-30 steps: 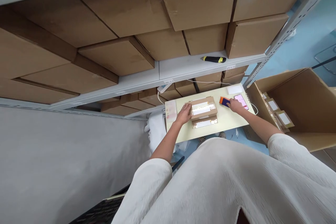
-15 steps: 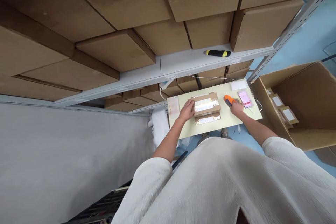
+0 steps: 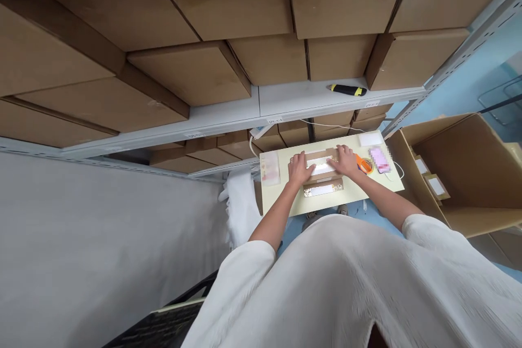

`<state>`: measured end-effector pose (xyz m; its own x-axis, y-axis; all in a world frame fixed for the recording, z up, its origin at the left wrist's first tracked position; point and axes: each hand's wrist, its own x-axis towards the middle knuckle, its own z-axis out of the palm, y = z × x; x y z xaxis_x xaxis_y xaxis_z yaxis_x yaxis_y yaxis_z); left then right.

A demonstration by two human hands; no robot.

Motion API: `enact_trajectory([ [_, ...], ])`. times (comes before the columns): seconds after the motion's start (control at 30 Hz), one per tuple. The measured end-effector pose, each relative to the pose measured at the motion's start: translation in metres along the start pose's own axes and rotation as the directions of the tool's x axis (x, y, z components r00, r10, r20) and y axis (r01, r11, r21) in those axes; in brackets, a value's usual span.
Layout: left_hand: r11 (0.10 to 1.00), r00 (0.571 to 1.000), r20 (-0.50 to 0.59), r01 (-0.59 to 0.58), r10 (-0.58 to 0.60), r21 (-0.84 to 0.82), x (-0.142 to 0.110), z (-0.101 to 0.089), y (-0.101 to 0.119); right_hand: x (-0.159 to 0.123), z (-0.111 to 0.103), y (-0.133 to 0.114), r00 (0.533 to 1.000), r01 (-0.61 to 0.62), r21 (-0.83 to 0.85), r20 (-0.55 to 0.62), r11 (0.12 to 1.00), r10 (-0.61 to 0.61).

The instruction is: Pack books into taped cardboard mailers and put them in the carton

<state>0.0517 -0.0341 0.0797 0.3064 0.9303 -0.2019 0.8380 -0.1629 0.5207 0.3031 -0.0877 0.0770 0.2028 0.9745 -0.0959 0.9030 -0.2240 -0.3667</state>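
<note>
A small cardboard box [image 3: 326, 154] with a white label and shiny clear tape lies on the pale yellow table [image 3: 281, 204]. My left hand [image 3: 299, 168] holds its left end, thumb stretched over the top. At the other end my right hand [image 3: 345, 161] grips it the same way, thumb pointing inward. Nearer to my body, a second white-labelled strip [image 3: 324, 189] under shiny tape shows beside the box. An orange tape dispenser [image 3: 364, 164] lies just right of my right hand, partly covered by it.
Right of the dispenser lies a phone [image 3: 380, 160], with a white slab [image 3: 370, 139] behind it. A large open carton [image 3: 481, 168] with labelled packets stands at the right. Above the table, a shelf [image 3: 293, 99] carries cardboard boxes and a black-yellow utility knife [image 3: 347, 89].
My right hand has let go of the orange tape dispenser and moved left onto the box's right end. My left hand stays at the left end, its thumb now over the top.
</note>
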Motion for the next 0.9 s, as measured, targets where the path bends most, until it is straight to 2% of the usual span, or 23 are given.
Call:
enact_trajectory([
  [0.07, 0.999, 0.998, -0.039, 0.042, -0.042, 0.014, 0.004, 0.004, 0.009, 0.004, 0.007, -0.017, 1.0, 0.003, -0.02, 0.015, 1.0, -0.003],
  [0.13, 0.998, 0.997, -0.056, 0.052, -0.05, 0.023, 0.006, 0.006, 0.01, 0.006, 0.011, -0.022, 0.999, -0.024, -0.052, 0.046, 0.998, 0.026],
  [0.37, 0.996, 0.995, -0.045, 0.083, -0.084, -0.042, 0.003, 0.005, -0.012, 0.015, -0.015, 0.006, 0.972, -0.164, -0.116, 0.15, 0.98, 0.18],
  [0.53, 0.971, 0.986, -0.091, 0.122, -0.143, -0.205, 0.003, 0.004, -0.012, 0.016, -0.024, 0.002, 0.938, -0.231, -0.056, 0.252, 0.971, 0.237],
  [0.6, 0.958, 0.979, -0.134, 0.112, -0.151, -0.263, 0.004, 0.0, -0.01, 0.015, -0.027, -0.005, 0.94, -0.259, 0.004, 0.233, 0.966, 0.251],
  [0.67, 0.951, 0.966, -0.21, 0.084, -0.151, -0.298, 0.004, -0.009, -0.006, 0.014, -0.031, -0.012, 0.96, -0.241, 0.079, 0.166, 0.967, 0.226],
  [0.77, 0.953, 0.935, -0.333, 0.017, -0.123, -0.302, 0.006, -0.026, 0.003, 0.014, -0.043, -0.022, 0.99, -0.14, 0.16, 0.048, 0.977, 0.134],
  [0.9, 0.957, 0.901, -0.428, -0.06, -0.07, -0.283, 0.001, -0.048, 0.016, 0.012, -0.057, -0.028, 0.998, -0.043, 0.238, -0.031, 0.97, 0.051],
])
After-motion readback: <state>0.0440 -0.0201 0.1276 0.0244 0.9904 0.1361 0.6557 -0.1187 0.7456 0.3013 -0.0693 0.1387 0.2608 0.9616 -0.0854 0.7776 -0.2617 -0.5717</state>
